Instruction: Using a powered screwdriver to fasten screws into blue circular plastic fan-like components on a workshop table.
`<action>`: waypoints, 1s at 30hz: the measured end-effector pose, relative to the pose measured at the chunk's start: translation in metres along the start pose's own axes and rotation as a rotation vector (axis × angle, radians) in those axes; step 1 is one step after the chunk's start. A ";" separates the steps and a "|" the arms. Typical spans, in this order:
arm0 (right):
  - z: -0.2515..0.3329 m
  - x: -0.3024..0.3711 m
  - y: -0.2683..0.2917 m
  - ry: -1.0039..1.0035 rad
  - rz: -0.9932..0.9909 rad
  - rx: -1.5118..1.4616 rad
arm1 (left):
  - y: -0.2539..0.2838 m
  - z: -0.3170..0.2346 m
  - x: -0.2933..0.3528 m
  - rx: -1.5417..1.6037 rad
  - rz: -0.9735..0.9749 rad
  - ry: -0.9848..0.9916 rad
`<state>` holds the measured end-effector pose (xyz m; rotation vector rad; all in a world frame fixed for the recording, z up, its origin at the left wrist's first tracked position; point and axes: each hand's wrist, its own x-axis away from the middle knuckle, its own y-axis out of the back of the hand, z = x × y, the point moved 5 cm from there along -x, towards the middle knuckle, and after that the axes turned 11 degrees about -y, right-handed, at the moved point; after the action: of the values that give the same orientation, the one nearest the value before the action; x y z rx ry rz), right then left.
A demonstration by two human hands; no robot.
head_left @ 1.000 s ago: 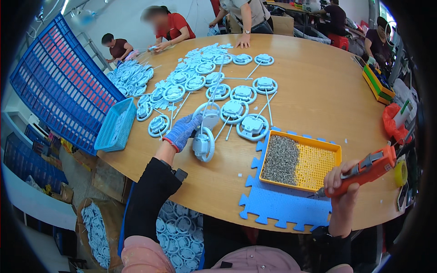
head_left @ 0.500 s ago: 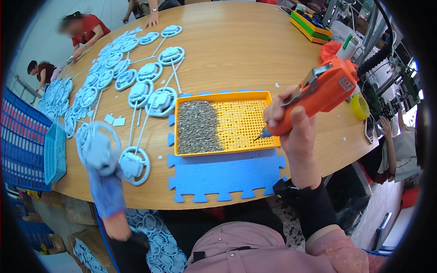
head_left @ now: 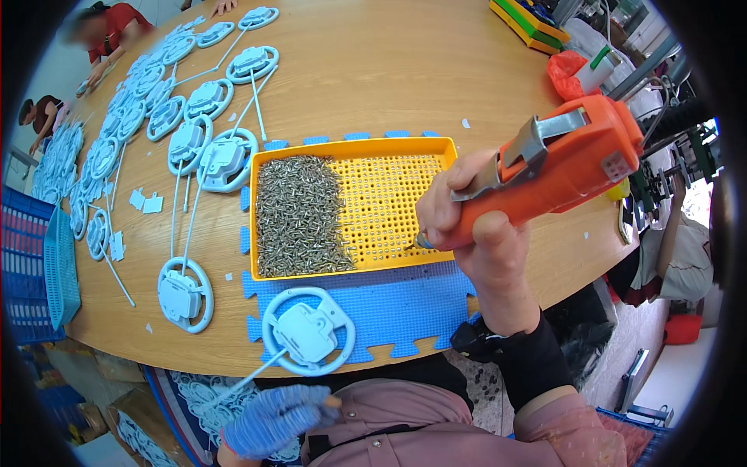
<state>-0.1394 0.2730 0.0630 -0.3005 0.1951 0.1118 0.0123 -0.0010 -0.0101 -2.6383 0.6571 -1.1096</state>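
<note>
My right hand [head_left: 490, 233] is wrapped round an orange electric screwdriver [head_left: 556, 171]; its tip points down-left over the near right part of a yellow perforated tray [head_left: 389, 204]. Small metal screws [head_left: 299, 218] lie heaped in the tray's left part, and many holes on the right hold screws. A light-blue plastic ring with a boxy centre and a long stem [head_left: 307, 335] lies on the blue foam mat [head_left: 389, 307], overhanging its near left edge. My left hand [head_left: 276, 420], in a blue glove with a bare fingertip, is below that part beside its stem, fingers loosely extended, apparently holding nothing.
More light-blue ring parts [head_left: 187, 296] spread across the wooden table [head_left: 373, 86] to the left. A blue basket [head_left: 62, 265] stands at the left edge. Two people work at the far left, another at the right. Yellow-green trays [head_left: 529, 27] sit far right.
My left hand has brought a ring part from the left onto the foam mat and moved down below it. The screwdriver stays in my right hand over the tray. The whole view has shifted.
</note>
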 end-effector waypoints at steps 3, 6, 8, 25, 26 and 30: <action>0.000 0.001 -0.002 0.023 -0.023 0.012 | -0.018 -0.051 0.004 -0.629 0.296 -0.620; 0.003 0.007 0.001 0.049 -0.066 0.027 | -0.034 -0.086 -0.013 -1.114 -0.123 -0.865; 0.003 0.006 -0.005 0.049 -0.063 0.031 | -0.033 -0.094 -0.017 -1.414 -0.474 -0.906; 0.045 0.024 -0.052 0.146 0.033 0.052 | -0.049 -0.083 -0.052 -1.349 -0.476 -1.181; 0.043 0.029 -0.067 0.109 0.065 0.039 | -0.047 -0.082 -0.050 -1.325 -0.479 -1.202; 0.021 0.040 -0.092 0.077 0.086 0.030 | -0.045 -0.081 -0.052 -1.306 -0.462 -1.144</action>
<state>-0.0841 0.1948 0.1004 -0.2672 0.2858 0.1827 -0.0630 0.0621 0.0294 -3.6985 0.5317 1.3848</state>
